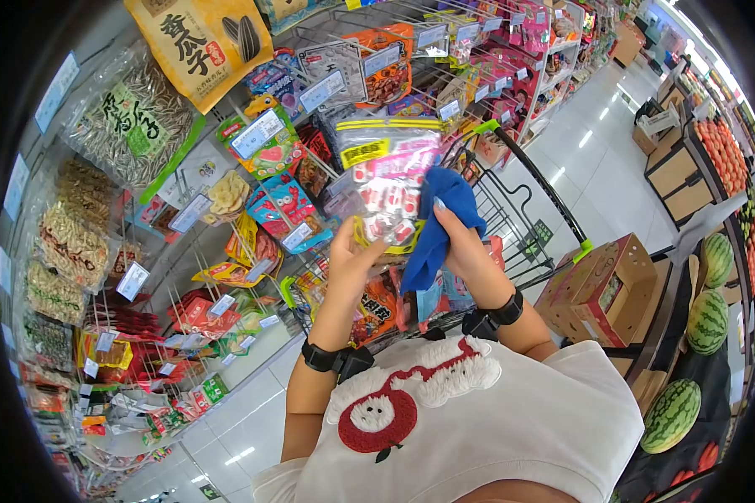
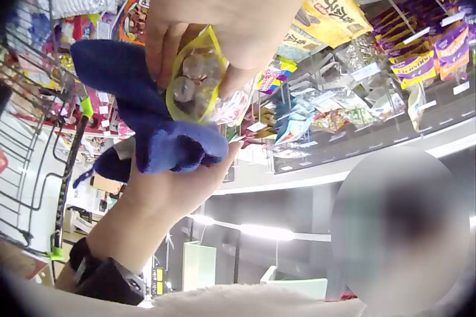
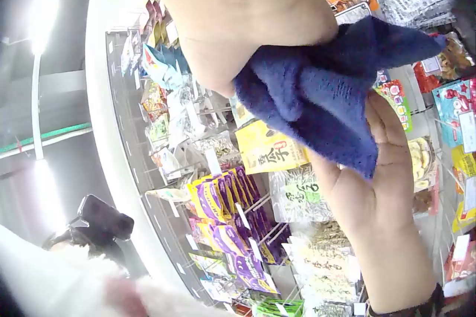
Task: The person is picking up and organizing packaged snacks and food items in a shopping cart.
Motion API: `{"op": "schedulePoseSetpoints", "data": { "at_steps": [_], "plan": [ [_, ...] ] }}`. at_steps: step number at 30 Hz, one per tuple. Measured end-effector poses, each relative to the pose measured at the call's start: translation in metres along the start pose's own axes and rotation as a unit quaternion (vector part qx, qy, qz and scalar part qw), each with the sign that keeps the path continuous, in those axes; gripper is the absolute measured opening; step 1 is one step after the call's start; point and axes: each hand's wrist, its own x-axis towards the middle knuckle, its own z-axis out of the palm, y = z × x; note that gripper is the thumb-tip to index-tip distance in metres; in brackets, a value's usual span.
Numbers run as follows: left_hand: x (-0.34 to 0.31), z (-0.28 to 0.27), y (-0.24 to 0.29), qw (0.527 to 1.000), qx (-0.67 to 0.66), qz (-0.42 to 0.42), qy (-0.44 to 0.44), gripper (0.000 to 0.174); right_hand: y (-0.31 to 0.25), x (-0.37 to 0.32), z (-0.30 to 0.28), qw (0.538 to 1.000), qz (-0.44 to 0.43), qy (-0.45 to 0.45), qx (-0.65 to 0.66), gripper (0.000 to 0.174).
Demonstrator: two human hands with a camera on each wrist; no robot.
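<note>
Both forearms raised; left hand (image 1: 354, 251), right hand (image 1: 464, 243) curled, gripping.

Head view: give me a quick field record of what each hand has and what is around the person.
left hand: left hand grips the lower edge of the candy bag
right hand: right hand holds the blue cloth against the bag's side
bag: clear, yellow-trimmed, held up in front of the shelves
behind the hands: shopping cart with a black handle
left side: hanging snack packs with price tags
right side: open cardboard box, watermelons
</note>
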Motion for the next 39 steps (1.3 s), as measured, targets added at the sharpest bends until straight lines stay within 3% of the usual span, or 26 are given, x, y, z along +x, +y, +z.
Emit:
{"op": "schedulePoseSetpoints", "data": {
  "at_steps": [6, 11, 13, 15, 16, 19, 21, 23, 25, 27, 29, 35, 38, 39],
  "plan": [
    [-0.004, -0.009, -0.003, 0.998, -0.053, -0.029, 0.001, 0.044, -0.003, -0.006, 0.016, 0.990, 0.029, -0.102, 0.091, 0.044],
    [-0.010, -0.006, -0.018, 0.993, -0.023, -0.050, -0.108, 0.047, -0.024, 0.008, 0.014, 0.984, -0.026, -0.092, 0.150, 0.054],
    [-0.013, -0.001, -0.020, 0.992, -0.057, -0.073, -0.082, 0.043, -0.037, -0.003, 0.025, 0.985, 0.013, -0.076, 0.154, 0.055],
    [-0.011, -0.001, -0.020, 0.991, -0.072, -0.097, -0.064, 0.044, -0.030, -0.002, 0.023, 0.991, -0.016, -0.072, 0.113, 0.056],
    [-0.008, 0.001, -0.021, 0.994, -0.071, -0.061, -0.061, 0.038, -0.020, 0.001, 0.018, 0.989, -0.049, -0.101, 0.092, 0.054],
    [-0.003, 0.010, -0.009, 0.998, -0.065, -0.012, 0.006, 0.035, 0.010, -0.001, -0.005, 0.999, 0.009, -0.009, 0.035, 0.040],
    [-0.002, 0.006, -0.003, 0.998, -0.049, -0.007, 0.029, 0.034, 0.021, -0.006, -0.003, 0.999, 0.004, -0.034, -0.038, 0.037],
    [0.001, 0.000, -0.006, 0.999, -0.002, 0.017, 0.042, 0.034, 0.023, -0.010, 0.003, 0.999, -0.017, 0.004, -0.034, 0.035],
    [0.002, -0.001, -0.008, 0.998, 0.015, 0.044, 0.032, 0.035, 0.027, -0.006, -0.006, 0.990, -0.074, 0.026, -0.120, 0.031],
    [0.002, -0.001, -0.008, 0.997, 0.033, 0.055, 0.037, 0.036, 0.029, -0.006, -0.011, 0.960, -0.159, 0.049, -0.225, 0.029],
    [0.002, 0.001, -0.008, 0.998, 0.020, 0.057, 0.035, 0.038, 0.016, -0.015, 0.004, 0.897, -0.267, 0.073, -0.345, 0.029],
    [-0.002, 0.009, -0.007, 0.994, 0.015, 0.094, 0.049, 0.041, 0.008, -0.020, 0.027, 0.775, -0.269, 0.011, -0.572, 0.023],
    [-0.001, 0.013, -0.001, 0.993, 0.037, 0.094, 0.059, 0.038, -0.005, -0.021, 0.051, 0.581, -0.432, 0.047, -0.688, 0.025],
    [-0.001, 0.013, 0.000, 0.993, 0.045, 0.093, 0.063, 0.036, -0.008, -0.022, 0.053, 0.562, -0.431, 0.004, -0.706, 0.033]
  ]
}}
